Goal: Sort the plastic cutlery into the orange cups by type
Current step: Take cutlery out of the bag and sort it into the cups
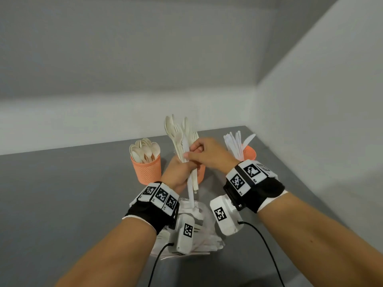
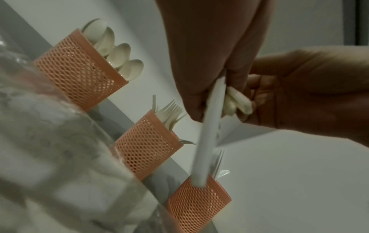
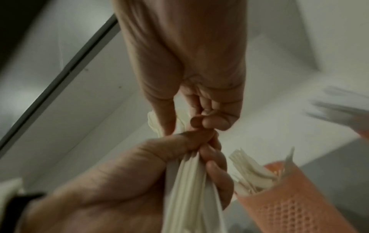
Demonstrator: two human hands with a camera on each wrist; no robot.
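My left hand (image 1: 176, 175) grips an upright bundle of cutlery (image 1: 181, 137), with spoons, forks and a whiter knife (image 1: 191, 193) whose handle hangs lowest. From the right, my right hand (image 1: 192, 151) pinches one piece of that bundle between thumb and fingers; which piece is unclear. Three orange mesh cups stand in a row behind: the spoon cup (image 1: 146, 169) at the left, the fork cup (image 2: 147, 145) mostly hidden behind my hands, and the knife cup (image 1: 249, 153) at the right. The right wrist view shows the left hand (image 3: 199, 149) clenched round the handles (image 3: 189, 181).
A clear plastic bag (image 1: 207, 222) with more white cutlery lies on the grey table (image 1: 72, 193) under my wrists. White walls close the table off behind and at the right, close to the knife cup. Cables run from both wrist cameras toward me.
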